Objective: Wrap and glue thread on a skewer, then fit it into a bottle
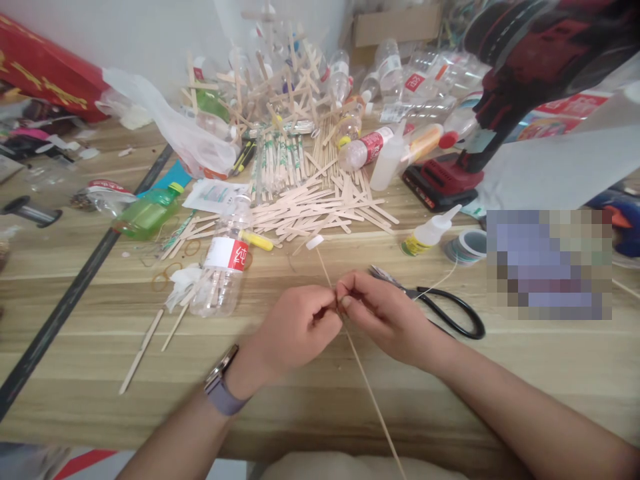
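A long thin wooden stick [371, 390] slants from near my body up past my fingertips, its far end at a small white bottle cap [315, 242]. Fingers closed, my left hand [305, 327] pinches at the stick from the left. My right hand [383, 313] is closed in a pinch at the same spot, so the fingertips meet. A thin string [440, 285] leads from a spool [466, 247] to behind my right hand; the fingers hide whether it is held. Black-handled scissors [453, 313] lie partly behind my right forearm.
Left of my hands stands a clear plastic bottle [215, 293] holding sticks. Craft sticks [310, 207] are spread beyond. A glue bottle [425, 233], a red cordless power tool [450, 167], a green bottle [150, 213] and a dark metal strip [75, 297] surround the work area.
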`<state>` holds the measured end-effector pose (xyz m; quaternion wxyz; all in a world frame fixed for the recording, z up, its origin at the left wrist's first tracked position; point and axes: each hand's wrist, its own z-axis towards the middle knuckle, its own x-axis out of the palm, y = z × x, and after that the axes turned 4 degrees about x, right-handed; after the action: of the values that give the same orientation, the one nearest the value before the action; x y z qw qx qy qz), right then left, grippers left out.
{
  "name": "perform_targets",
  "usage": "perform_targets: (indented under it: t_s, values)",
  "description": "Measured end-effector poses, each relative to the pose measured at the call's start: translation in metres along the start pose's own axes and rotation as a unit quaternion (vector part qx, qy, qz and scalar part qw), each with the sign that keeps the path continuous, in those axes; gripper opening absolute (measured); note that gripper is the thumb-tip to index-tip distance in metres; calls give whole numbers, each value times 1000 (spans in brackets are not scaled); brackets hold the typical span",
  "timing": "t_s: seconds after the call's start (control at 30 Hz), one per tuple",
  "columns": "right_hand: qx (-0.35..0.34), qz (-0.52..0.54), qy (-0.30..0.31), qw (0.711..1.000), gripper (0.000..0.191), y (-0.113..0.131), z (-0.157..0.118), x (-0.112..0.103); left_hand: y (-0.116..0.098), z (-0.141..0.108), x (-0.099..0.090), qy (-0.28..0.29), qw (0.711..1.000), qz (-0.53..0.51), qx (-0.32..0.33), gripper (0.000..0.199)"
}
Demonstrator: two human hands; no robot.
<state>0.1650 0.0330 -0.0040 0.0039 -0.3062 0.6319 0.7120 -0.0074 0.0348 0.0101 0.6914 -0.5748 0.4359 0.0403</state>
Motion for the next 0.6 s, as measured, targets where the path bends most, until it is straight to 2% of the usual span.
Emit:
perform_targets:
  t_s: [0.2, 0.37, 0.47, 0.6]
  values:
    - [23, 60, -48, 997, 11, -4, 1, 1, -1, -2, -1, -39, 999, 5, 0, 21]
    - [39, 58, -88, 994, 7, -11, 2, 0, 1, -4, -3, -66, 997, 22, 23, 14]
    - [30, 55, -122, 991, 7, -14, 2, 1, 2, -5, -2, -79, 994, 66, 35, 12]
    - [15, 10, -153, 988, 11, -12, 1, 2, 4, -7, 2, -126, 978, 147, 78, 12]
